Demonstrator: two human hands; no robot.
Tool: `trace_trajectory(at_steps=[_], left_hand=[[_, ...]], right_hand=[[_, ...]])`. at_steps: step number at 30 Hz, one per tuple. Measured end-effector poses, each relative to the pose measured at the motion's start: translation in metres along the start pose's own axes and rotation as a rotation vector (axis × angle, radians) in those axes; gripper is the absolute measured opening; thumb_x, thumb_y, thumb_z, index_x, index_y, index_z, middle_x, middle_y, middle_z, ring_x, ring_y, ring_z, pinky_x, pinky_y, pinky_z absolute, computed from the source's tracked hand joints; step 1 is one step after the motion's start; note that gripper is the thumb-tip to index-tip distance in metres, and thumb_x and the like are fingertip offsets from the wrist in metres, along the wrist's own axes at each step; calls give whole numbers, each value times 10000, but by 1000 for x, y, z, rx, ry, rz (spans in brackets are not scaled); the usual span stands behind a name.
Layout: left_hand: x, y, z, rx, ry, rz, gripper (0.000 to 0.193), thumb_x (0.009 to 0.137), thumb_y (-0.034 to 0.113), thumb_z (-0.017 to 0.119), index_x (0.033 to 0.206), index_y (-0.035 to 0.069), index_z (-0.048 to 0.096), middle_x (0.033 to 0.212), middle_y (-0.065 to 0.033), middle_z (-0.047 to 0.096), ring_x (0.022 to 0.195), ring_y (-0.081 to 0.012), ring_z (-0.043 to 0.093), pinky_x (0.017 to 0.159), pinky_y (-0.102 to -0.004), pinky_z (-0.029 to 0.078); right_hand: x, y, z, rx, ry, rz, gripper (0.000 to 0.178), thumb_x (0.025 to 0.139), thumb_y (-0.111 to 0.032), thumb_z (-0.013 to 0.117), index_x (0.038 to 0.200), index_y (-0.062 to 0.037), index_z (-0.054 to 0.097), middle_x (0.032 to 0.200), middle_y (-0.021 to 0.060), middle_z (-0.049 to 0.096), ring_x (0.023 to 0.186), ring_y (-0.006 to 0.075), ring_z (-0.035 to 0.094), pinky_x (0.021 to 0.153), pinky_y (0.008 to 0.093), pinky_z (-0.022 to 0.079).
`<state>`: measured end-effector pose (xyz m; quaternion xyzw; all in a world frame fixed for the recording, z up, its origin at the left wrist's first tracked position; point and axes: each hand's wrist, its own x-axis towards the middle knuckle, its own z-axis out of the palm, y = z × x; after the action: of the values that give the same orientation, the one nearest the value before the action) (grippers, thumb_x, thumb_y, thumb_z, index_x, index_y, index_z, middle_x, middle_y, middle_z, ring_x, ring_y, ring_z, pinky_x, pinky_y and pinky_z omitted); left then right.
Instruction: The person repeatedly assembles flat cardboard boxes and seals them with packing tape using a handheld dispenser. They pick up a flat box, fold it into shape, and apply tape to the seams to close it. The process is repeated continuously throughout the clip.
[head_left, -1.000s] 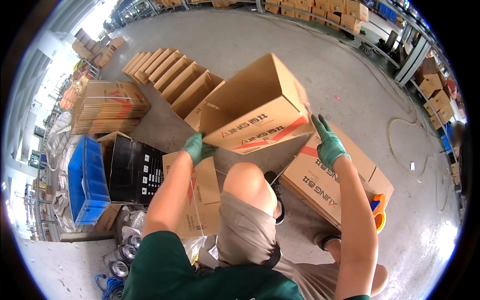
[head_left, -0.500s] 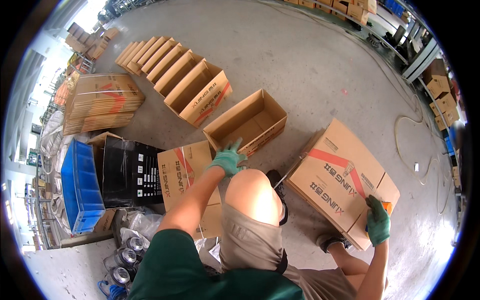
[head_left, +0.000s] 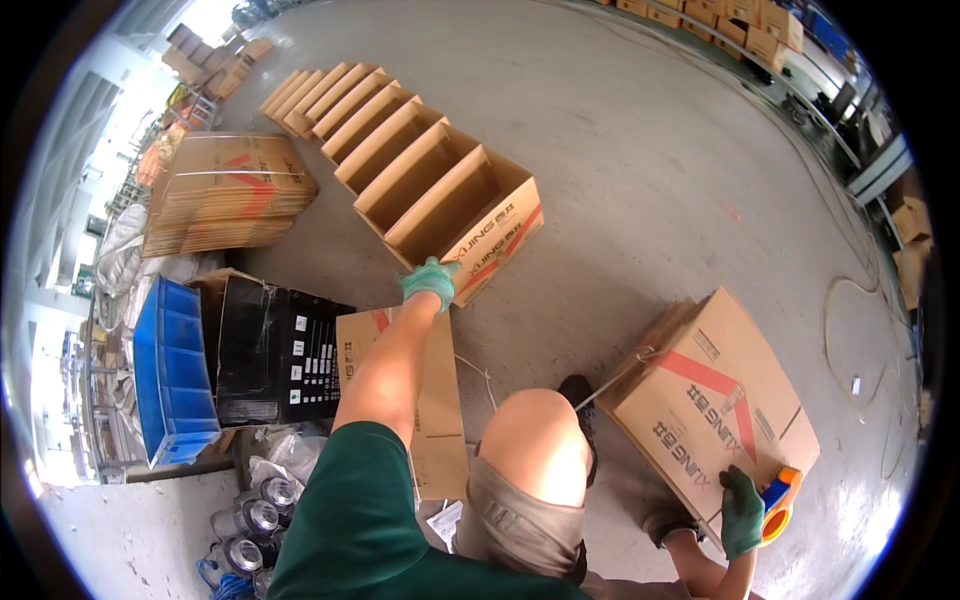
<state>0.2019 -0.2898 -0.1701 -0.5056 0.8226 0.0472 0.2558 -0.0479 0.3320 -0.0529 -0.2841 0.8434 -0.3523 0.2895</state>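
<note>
Left hand: the gloved left hand (head_left: 430,283) is stretched forward, fingers curled over the near corner of the nearest open carton (head_left: 465,220), touching its rim.
Right hand: the gloved right hand (head_left: 741,512) is closed around an orange and blue tape dispenser (head_left: 778,503), low at the person's right side.
Carton in hand: the nearest open carton stands mouth up at the near end of a row of open cartons (head_left: 370,130) that runs away across the floor (head_left: 640,150), its side touching the next one.
Closed box: a closed carton (head_left: 715,400) lies tilted just beside the right hand, near the bare knee (head_left: 540,440).
Step, as it looks: the open carton seems to be getting set into line with the row while the dispenser is kept ready; the closed carton looks like the next thing to handle.
What a next move would need: the left hand letting go cleanly, then both hands meeting at the closed carton.
Edges: a flat carton sheet (head_left: 420,400), a black box (head_left: 275,350) and a blue crate (head_left: 175,370) crowd the left.
Open room: the floor ahead and to the right of the row is bare; a cable (head_left: 850,290) loops at far right.
</note>
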Motion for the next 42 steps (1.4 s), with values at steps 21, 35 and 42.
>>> trace_trajectory(at_steps=[21, 35, 42], left_hand=[[46, 57, -20, -278, 72, 419, 393, 948, 290, 630, 1325, 178, 649, 1508, -92, 488, 1361, -267, 470, 1124, -404, 398], [-153, 341, -63, -411, -458, 576, 392, 1021, 232, 525, 1361, 40, 560, 1065, -70, 667, 945, -169, 620, 749, -338, 533], [-166, 344, -71, -1198, -483, 626, 288, 907, 116, 597, 1176, 17, 628, 1067, -105, 682, 947, -228, 621, 837, -390, 505]], right_hand=[[-35, -11, -51, -601, 328, 160, 560, 881, -45, 653, 1418, -92, 501, 1328, 232, 521, 1161, 436, 567, 964, 460, 496], [-33, 110, -63, -406, 223, 428, 488, 906, -169, 628, 1384, -174, 530, 1054, 194, 693, 979, 366, 672, 859, 457, 525], [-35, 117, -57, -524, 133, 423, 547, 864, -87, 627, 1391, -199, 530, 1119, 201, 686, 1081, 359, 664, 911, 435, 535]])
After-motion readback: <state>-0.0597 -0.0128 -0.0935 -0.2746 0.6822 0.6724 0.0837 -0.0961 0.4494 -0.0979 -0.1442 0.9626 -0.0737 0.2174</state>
